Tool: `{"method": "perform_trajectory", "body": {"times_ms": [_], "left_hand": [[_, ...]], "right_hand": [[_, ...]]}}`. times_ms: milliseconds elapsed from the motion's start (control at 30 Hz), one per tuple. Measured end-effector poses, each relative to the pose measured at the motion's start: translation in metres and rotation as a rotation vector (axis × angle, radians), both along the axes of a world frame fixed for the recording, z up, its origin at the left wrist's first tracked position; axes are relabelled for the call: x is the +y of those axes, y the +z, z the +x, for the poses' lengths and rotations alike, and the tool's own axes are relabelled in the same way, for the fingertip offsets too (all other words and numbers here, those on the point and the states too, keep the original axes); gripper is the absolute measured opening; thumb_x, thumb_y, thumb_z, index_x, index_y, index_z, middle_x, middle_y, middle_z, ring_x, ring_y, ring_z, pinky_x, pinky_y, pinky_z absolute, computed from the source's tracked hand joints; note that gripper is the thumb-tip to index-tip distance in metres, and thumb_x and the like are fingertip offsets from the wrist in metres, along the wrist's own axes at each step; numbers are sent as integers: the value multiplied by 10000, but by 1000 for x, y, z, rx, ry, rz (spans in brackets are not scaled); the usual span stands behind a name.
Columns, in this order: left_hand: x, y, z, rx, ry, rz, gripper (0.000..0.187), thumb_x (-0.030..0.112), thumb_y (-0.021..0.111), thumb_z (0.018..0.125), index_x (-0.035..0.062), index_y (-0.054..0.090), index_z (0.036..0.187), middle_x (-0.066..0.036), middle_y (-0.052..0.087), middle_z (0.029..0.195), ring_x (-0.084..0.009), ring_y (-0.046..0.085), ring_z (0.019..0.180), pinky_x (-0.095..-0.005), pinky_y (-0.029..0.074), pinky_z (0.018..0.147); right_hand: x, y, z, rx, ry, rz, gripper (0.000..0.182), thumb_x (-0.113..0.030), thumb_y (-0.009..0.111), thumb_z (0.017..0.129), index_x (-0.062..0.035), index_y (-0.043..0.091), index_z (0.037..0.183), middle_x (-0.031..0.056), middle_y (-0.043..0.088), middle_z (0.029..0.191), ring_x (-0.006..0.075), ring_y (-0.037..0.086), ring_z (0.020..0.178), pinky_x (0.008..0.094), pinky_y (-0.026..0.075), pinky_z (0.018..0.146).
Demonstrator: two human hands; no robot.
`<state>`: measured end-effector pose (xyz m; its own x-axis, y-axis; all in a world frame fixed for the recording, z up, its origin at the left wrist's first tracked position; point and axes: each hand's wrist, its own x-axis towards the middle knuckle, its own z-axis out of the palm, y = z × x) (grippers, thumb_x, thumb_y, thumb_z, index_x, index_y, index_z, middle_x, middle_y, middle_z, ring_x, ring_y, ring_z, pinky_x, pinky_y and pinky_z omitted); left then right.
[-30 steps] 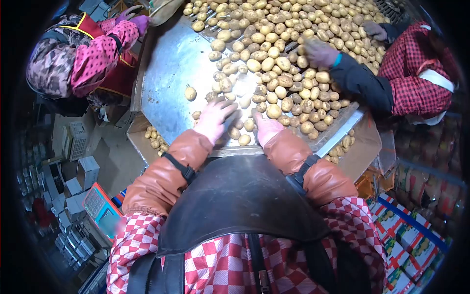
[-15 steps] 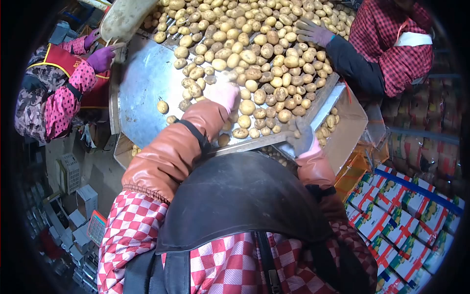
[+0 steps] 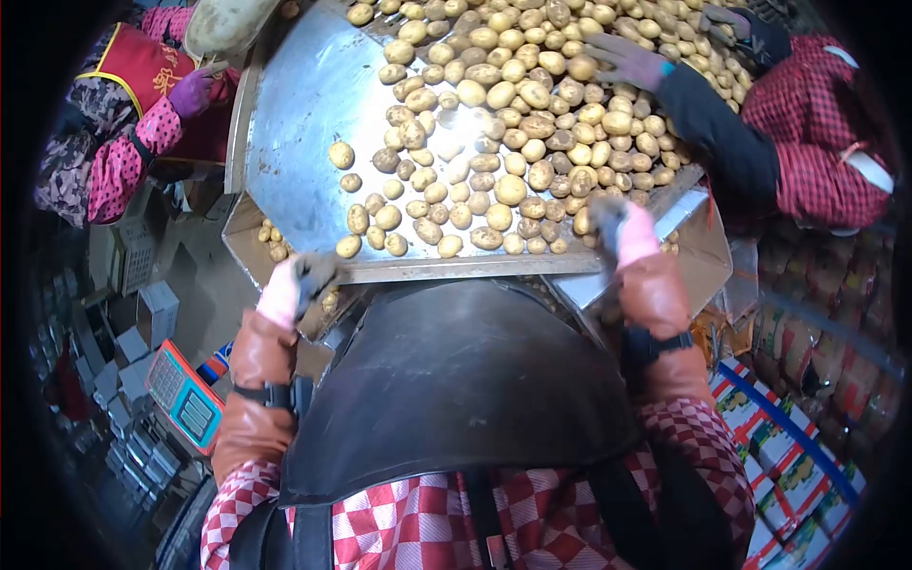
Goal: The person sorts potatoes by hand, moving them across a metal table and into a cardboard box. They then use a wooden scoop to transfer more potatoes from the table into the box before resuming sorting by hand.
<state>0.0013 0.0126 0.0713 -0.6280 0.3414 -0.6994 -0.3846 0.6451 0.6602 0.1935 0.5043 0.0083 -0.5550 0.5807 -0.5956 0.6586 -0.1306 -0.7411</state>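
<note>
Potatoes point(image 3: 509, 190) lie across a metal sorting table point(image 3: 294, 123), heaped at the back and right, scattered singly near the front edge. My left hand point(image 3: 312, 277), in a grey glove with a pink cuff, is at the table's front left corner, above a cardboard box. Its fingers are curled; a potato point(image 3: 330, 301) shows just below them, and I cannot tell whether they hold anything. At the front right, my right hand point(image 3: 619, 228), gloved alike, is over the table edge with its blurred fingers beside a potato point(image 3: 582, 221).
Cardboard boxes stand at the left corner point(image 3: 249, 228) and right corner point(image 3: 714, 256), with potatoes inside. A co-worker's gloved hand point(image 3: 627, 63) rests on the heap. Another person's purple glove point(image 3: 193, 92) is at the left. A scale point(image 3: 185, 397) and printed cartons point(image 3: 793, 456) stand lower down.
My left hand has drawn back from among the potatoes to the front left corner. My right hand has moved up from the front edge toward the potatoes. The view has shifted.
</note>
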Motion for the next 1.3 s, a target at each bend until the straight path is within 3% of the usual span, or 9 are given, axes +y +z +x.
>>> {"method": "perform_trajectory", "body": {"times_ms": [67,133,200,300,533,733,900,1133,1300], "left_hand": [[-110,-74,40,-171,144,31,194,179,675,925,49,694,1068,-84,700,857,-151,610,734,-268,498,695],[-222,-178,86,76,-388,-270,311,182,690,896,127,683,1202,-152,724,1040,-277,675,952,-338,514,898],[-106,-56,64,-109,-743,-631,385,240,690,881,196,666,1263,-175,686,1177,-350,617,1151,-388,461,1010],[-23,-8,29,17,-657,-532,362,422,651,891,119,724,1076,-191,709,1033,-392,655,1013,-445,513,883],[84,-27,9,334,-457,-40,343,389,545,968,134,690,1145,-167,694,1043,-342,656,1017,-418,507,885],[109,-37,-5,475,-620,-188,326,333,562,964,146,666,1210,-163,699,1067,-357,651,1023,-417,514,887],[119,-24,-37,434,60,-114,306,235,598,966,116,666,1240,-148,712,1091,-269,675,1038,-364,514,892],[155,-65,-46,906,-642,-227,264,92,529,906,61,611,1154,-173,641,1107,-359,628,1061,-419,503,918],[172,-87,-54,754,-623,-247,319,183,436,967,50,580,1219,-223,628,1163,-375,611,1112,-442,473,970]], "right_hand": [[-48,47,-9,-416,717,425,377,-272,714,878,-46,691,1179,160,735,1007,266,709,923,360,542,860],[-72,27,-8,-608,861,554,539,-478,645,886,-69,654,1237,196,699,1111,374,660,1042,452,505,930],[-86,13,-12,-599,828,566,567,-509,655,871,-72,648,1232,215,698,1091,385,655,1038,475,505,909],[-98,15,-35,-655,856,510,555,-516,691,839,-43,684,1129,239,701,1028,400,656,1027,481,505,905],[-102,3,-48,-675,920,577,553,-515,700,832,-37,690,1108,230,703,1000,382,664,996,466,511,877],[-107,-6,-52,-673,953,577,551,-514,707,826,-32,696,1091,222,706,976,367,670,970,453,517,854],[-113,-10,-51,-677,986,573,549,-514,714,821,-27,700,1076,215,707,956,354,676,949,442,521,834],[-104,-15,-55,-690,1105,556,547,-513,723,815,-22,706,1055,206,710,928,337,683,919,428,527,807],[-81,12,-59,-531,931,193,505,-484,739,811,-26,722,1022,154,704,857,262,672,811,374,514,711]]}}
